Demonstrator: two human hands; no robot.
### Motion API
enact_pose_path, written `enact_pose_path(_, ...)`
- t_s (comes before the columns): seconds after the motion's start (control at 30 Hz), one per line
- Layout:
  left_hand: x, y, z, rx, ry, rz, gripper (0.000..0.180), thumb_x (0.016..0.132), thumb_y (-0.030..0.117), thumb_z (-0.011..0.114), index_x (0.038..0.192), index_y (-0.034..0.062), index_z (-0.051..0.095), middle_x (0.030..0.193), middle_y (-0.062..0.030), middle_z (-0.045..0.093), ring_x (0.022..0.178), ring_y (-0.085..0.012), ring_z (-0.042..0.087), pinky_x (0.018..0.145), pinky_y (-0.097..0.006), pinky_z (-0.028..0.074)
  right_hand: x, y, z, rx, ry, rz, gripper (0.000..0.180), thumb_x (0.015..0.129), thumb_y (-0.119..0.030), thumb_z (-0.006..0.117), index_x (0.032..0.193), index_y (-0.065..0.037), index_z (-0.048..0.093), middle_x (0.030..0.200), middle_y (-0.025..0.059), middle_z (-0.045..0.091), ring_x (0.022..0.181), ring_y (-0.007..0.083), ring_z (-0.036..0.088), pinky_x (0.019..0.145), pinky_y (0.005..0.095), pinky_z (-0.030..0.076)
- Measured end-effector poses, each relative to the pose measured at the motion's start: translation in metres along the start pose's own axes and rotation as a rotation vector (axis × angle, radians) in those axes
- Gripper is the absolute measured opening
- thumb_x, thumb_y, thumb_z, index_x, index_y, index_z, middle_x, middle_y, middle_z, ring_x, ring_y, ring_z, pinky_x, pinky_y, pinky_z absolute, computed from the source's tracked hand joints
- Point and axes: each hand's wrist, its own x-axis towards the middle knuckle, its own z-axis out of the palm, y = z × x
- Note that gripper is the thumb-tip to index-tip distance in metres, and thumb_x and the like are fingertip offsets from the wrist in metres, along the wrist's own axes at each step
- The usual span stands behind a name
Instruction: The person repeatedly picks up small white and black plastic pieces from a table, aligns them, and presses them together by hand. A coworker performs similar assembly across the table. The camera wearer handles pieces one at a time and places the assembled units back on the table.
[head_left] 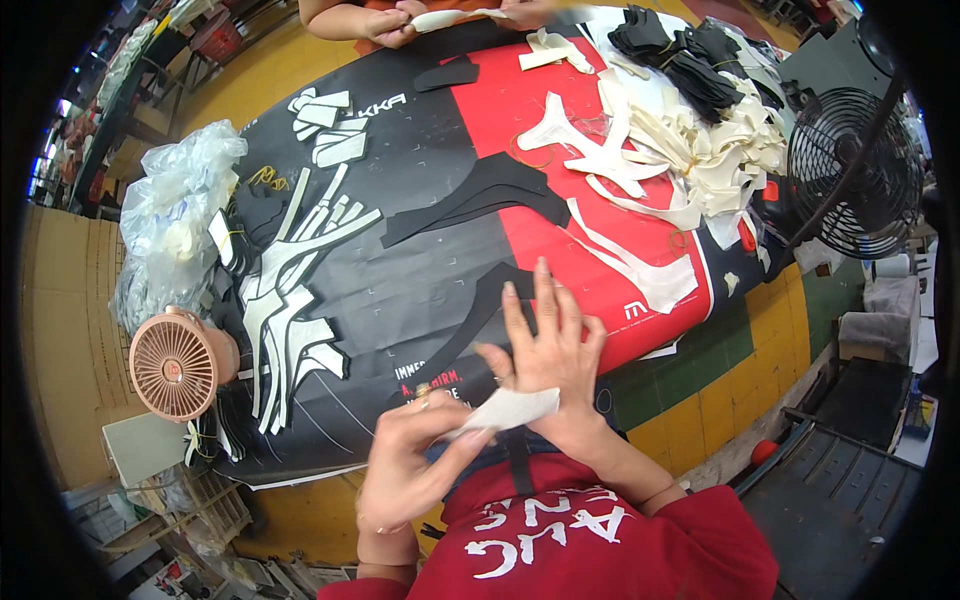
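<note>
Close to my body, my left hand (415, 460) pinches a small cream-white cut piece (518, 408) between thumb and fingers. The piece's free end reaches to the wrist of my right hand (558, 360). Spread fingers and nothing gripped mark that right hand, which is over the table's near edge. Its fingertips are nearest a curved black cut piece (478, 312); whether they touch it I cannot tell. Farther in lie stacked black pieces (490, 200). White forked pieces (650, 275) rest on the red part of the mat.
White-and-black strips (295, 320) lie at left, near a pink fan (175, 362) and plastic bags (180, 205). A cream heap (735, 150), black bundles (680, 60) and a black fan (855, 170) are at right. Across the table, another person's hands (395, 25) hold a white strip (455, 18).
</note>
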Motion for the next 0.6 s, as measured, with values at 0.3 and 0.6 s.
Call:
enact_pose_path(0.3, 0.046, -0.029, 0.028, -0.152, 0.032, -0.165, 0.017, 0.094, 0.008, 0.071, 0.104, -0.0063, 0.072, 0.085, -0.0078, 0.073, 0.078, -0.0065, 0.066, 0.067, -0.023, 0.052, 0.001, 0.06, -0.046, 1.547, -0.406, 0.191, 0.04, 0.101, -0.01, 0.06, 0.137, 0.004, 0.05, 0.104, 0.0118, 0.068, 0.102, 0.0164, 0.066, 0.091, 0.0301, 0.05)
enact_pose_path(0.6, 0.078, -0.032, 0.021, 0.128, 0.258, -0.033, 0.018, 0.095, 0.002, 0.066, 0.111, -0.0045, 0.068, 0.083, -0.0122, 0.074, 0.077, -0.0162, 0.074, 0.066, -0.027, 0.056, 0.048, 0.049, -0.013, 0.968, -0.142, 0.154, 0.032, 0.091, -0.002, 0.071, 0.118, 0.002, 0.056, 0.079, 0.005, 0.065, 0.068, 0.0082, 0.063, 0.06, 0.0239, 0.048)
